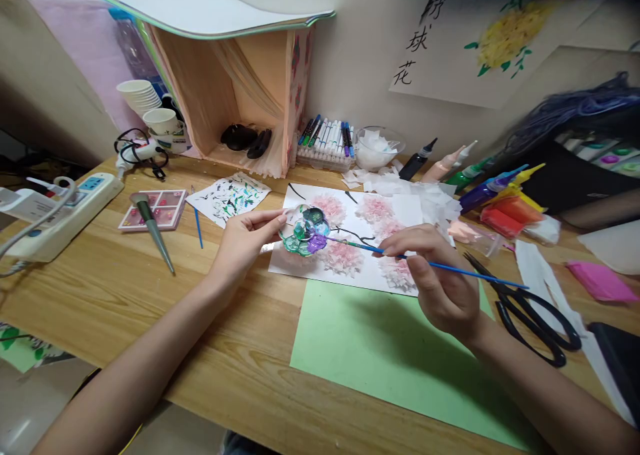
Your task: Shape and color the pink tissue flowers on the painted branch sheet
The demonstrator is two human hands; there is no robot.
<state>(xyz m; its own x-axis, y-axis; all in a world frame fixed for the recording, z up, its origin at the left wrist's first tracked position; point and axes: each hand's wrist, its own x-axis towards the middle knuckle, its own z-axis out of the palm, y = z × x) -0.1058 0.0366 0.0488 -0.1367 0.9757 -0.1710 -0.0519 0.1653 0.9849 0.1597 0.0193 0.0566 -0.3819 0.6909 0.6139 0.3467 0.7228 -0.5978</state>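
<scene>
My left hand (250, 238) pinches the edge of a small flower-shaped paint palette (304, 231), smeared with green, dark and purple paint. A thin blue paintbrush (450, 268) is gripped between the thumb and fingers of my right hand (435, 275). Its tip touches the purple paint on the palette's right side. Below both hands lies a white sheet (310, 268) bearing pink tissue-like flower clusters (344, 257) and black painted stem strokes. Part of that sheet is hidden by the palette and my right hand. A green sheet (360, 348) lies partly under it.
Black scissors (530, 308) lie on the right, near paint bottles (470, 171) and torn white paper (435, 198). To the left are a paint-marked tissue (230, 198), a makeup brush (153, 231) and a power strip (70, 215). An open box (220, 95) stands behind.
</scene>
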